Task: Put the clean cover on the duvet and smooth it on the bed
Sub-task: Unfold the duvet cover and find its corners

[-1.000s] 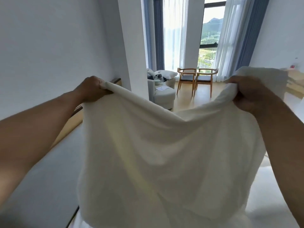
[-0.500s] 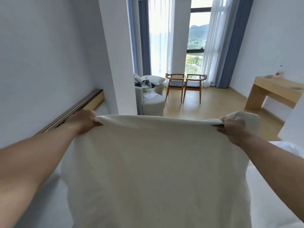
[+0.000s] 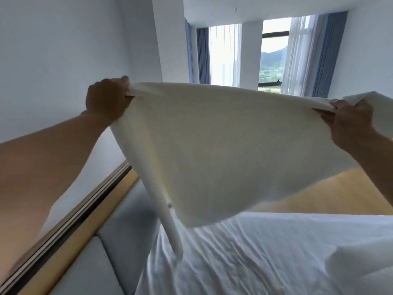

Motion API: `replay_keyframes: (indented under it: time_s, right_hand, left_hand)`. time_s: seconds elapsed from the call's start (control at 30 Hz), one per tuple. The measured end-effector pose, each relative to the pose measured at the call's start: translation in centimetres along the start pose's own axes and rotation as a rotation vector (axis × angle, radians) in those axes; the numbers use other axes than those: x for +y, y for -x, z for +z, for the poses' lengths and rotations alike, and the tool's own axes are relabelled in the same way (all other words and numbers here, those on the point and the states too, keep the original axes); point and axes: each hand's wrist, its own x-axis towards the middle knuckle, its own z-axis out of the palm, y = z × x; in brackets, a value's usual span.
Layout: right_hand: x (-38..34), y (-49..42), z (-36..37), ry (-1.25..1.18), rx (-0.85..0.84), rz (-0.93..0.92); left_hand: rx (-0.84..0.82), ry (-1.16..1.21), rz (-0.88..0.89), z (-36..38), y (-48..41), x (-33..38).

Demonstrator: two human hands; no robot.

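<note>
A white cloth, the duvet cover (image 3: pixel 223 145), is stretched in the air between my two hands above the bed. My left hand (image 3: pixel 106 99) grips its upper left corner. My right hand (image 3: pixel 348 120) grips the upper right edge, with bunched fabric behind the fingers. The cloth billows out away from me and its lower edge floats free above the bed (image 3: pixel 265 252), which is covered in wrinkled white sheet. A narrow fold with a small button hangs down from the cloth's left side to the sheet.
A grey padded headboard (image 3: pixel 102 262) with a wooden ledge (image 3: pixel 70 226) runs along the white wall on the left. More white bedding (image 3: pixel 361 265) is heaped at the lower right. Wooden floor (image 3: pixel 319 194) and tall curtained windows (image 3: pixel 274 54) lie beyond.
Both hands swung the cloth up from chest height. It now billows outward instead of hanging straight down, and the bed under it has come into view.
</note>
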Motion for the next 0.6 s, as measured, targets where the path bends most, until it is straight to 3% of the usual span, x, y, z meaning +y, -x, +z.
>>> replay_keyframes:
  time_s: [0.17,0.33,0.4,0.47,0.6]
  right_hand:
    - [10.1,6.5,-5.1,0.077,0.079,0.144]
    - [24.8,16.2,-15.2,0.2,0.102,0.403]
    - [30.8,21.1,-19.3,0.266,0.109,0.55]
    - [36.2,26.1,-23.6,0.343,0.147,0.673]
    - [43.3,34.8,-30.6,0.425,0.228,0.844]
  left_hand:
    - [-0.1,-0.012,0.302,3.4,12.7,-1.5]
    - [-0.511,-0.081,0.521,9.3,33.7,-1.6]
    - [-0.905,-0.258,0.499,12.0,41.9,-0.4]
    - [-1.135,-0.275,0.333,14.9,50.2,-0.7]
    - [-1.277,-0.29,0.163,18.1,63.7,-0.2]
